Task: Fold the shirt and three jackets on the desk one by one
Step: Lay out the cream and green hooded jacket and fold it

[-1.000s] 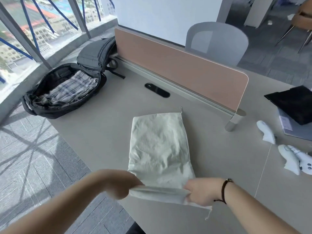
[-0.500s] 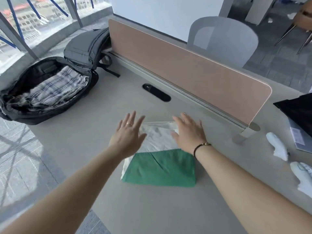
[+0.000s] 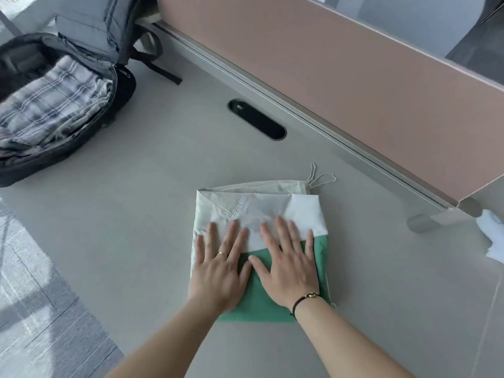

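One folded jacket [image 3: 275, 211], cream and white with a green panel, lies flat on the desk [image 3: 163, 214] directly beneath both hands. Two hands are in view. The left hand [image 3: 218, 268] lies flat with fingers straight and spread, pressing the cream side of the garment; one ring [image 3: 222, 254] sits on a finger. The right hand [image 3: 289, 263] lies likewise flat, fingers spread, across the seam between the white and green cloth; one dark bracelet [image 3: 306, 299] circles its wrist. Neither hand grips anything. One looped drawstring [image 3: 319, 178] trails from the garment's far right corner, beyond the right fingertips. One open black backpack [image 3: 90, 85] rests far to the left of the left hand and beyond it, holding one folded plaid shirt [image 3: 51, 102]. One black oval cable port [image 3: 257, 119] is set in the desk well beyond the fingertips. One pink divider panel [image 3: 341, 69] runs diagonally across the far side, with a metal rail at its base and one cylindrical foot [image 3: 421, 222] to the right of the right hand. One white object [image 3: 491, 236], partly cut off by the frame edge, lies further right; its nature cannot be determined. The desk surface is pale grey and matte. Grey floor tiles [image 3: 38, 309] show to the left of the left forearm.
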Tool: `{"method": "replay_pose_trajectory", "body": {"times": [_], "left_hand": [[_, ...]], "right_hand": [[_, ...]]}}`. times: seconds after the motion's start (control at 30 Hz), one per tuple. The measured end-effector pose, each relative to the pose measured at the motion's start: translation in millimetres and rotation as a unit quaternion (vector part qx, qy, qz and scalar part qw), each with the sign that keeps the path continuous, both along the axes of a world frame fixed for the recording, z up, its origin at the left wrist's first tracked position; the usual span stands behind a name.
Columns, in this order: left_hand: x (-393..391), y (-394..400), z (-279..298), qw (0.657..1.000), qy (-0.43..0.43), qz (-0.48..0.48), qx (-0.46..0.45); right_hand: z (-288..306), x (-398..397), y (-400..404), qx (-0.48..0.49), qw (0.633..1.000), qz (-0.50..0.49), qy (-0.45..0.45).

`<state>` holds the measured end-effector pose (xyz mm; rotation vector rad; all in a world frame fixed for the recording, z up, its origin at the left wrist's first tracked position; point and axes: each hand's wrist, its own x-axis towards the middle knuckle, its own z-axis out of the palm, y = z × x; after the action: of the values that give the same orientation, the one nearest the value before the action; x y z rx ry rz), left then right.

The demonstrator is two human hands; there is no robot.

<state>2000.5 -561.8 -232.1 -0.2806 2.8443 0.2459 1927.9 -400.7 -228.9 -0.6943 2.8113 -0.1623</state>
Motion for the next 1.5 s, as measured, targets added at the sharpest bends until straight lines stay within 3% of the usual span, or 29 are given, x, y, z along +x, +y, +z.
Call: {"method": "replay_pose_trajectory", "body": {"times": [0.53,0.7,1.03,1.33,1.5], "left_hand": [[3.5,3.5,-6.6,0.999,0.023,0.004,-0.038],[26.3,5.9,-5.0,0.989,0.097,-0.109,0.017],[24.3,15.9,7.0,0.996,-0.040,-0.083,-0.006],[-4.9,14.2,11.5,0.996,-0.090,-0.020,0.002],[25.4,24.3,14.7,0.995,-0.090,0.027,0.039]], "right_hand": [[-7.3,1.1,-5.1,-0.011,1.000,0.000,0.020],[3.5,27.2,22.4,-0.012,0.999,-0.007,0.034],[-8.3,26.5,39.0,0.008,1.000,-0.024,0.006],[-2.6,14.3,25.1,0.042,0.998,-0.040,-0.030],[-3.1,61.6,36.8,-0.017,0.997,-0.072,-0.001]]}}
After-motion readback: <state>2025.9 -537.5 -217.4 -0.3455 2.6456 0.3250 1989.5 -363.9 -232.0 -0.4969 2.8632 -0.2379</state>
